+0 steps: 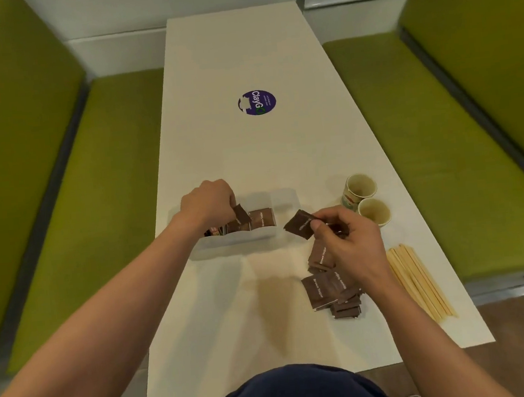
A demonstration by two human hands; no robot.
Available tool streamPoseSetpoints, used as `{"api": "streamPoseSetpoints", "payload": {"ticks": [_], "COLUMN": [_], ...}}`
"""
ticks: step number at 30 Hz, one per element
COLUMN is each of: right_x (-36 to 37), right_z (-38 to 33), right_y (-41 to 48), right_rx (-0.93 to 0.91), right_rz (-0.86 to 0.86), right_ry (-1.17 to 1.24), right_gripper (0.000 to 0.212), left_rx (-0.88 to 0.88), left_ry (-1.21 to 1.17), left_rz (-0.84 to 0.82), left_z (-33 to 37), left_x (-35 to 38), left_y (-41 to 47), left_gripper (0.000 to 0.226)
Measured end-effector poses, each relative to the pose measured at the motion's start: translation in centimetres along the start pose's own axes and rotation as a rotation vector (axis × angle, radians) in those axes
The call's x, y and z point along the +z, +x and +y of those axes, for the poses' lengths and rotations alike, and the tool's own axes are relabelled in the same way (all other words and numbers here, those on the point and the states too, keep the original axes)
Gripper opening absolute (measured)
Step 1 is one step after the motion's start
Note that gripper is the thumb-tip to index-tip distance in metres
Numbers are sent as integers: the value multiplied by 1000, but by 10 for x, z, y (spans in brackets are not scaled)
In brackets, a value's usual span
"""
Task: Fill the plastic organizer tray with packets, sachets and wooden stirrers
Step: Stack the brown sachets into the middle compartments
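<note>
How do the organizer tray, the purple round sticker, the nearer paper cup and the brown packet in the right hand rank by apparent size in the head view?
1. Organizer tray.
2. Purple sticker, though it lies farther off.
3. Nearer paper cup and the right-hand brown packet: too alike to rank.

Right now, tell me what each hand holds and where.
Left hand: brown packet by its top edge, over the tray. Right hand: another brown sachet by one corner.

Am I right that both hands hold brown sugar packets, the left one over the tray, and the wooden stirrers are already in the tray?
Not quite. The head view shows the wooden stirrers lying on the table, right of the loose packets, not in the tray. The rest holds: left hand over the tray and right hand each hold a brown packet.
</note>
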State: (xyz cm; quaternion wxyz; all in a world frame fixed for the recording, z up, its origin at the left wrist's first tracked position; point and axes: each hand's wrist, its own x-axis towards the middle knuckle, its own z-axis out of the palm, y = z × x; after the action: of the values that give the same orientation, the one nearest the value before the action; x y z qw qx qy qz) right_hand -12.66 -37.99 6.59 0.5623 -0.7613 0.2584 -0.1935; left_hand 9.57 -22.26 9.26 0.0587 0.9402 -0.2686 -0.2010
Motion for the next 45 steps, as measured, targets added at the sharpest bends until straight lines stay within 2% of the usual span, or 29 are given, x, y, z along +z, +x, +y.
{"api": "streamPoseSetpoints", "payload": {"ticks": [9,14,16,25,31,34,37,40,45], "right_x": [15,34,43,84,98,92,74,46,-3], "right_z": [-3,-7,-8,-4,4,7,6,7,34], "right_y": [13,32,47,97,99,94,82,58,18], "right_rx": [-31,-78,-93,-120,-224,-275,-297,-247,-99], "right_rz": [46,29,3,-238,-283,-247,-156,-85,-142], "right_ry": [-52,-174,-278,-808,-976,-904,-710,-545,-562], "right_gripper": [14,8,13,22,26,30,21,16,16], "left_rx": [41,171,219,86,49,55,74,94,114], "left_ry": [213,536,581,239,38,-13,-74,-147,-265], "left_rz": [-64,93,141,333,395,379,365,307,137], "left_z": [2,11,11,-14,-12,-2,10,21,51], "left_x": [6,25,29,27,36,45,54,70,107], "left_y": [18,14,11,-19,-51,-63,-75,-85,-96], "left_gripper": [29,24,23,16,18,17,19,20,26]}}
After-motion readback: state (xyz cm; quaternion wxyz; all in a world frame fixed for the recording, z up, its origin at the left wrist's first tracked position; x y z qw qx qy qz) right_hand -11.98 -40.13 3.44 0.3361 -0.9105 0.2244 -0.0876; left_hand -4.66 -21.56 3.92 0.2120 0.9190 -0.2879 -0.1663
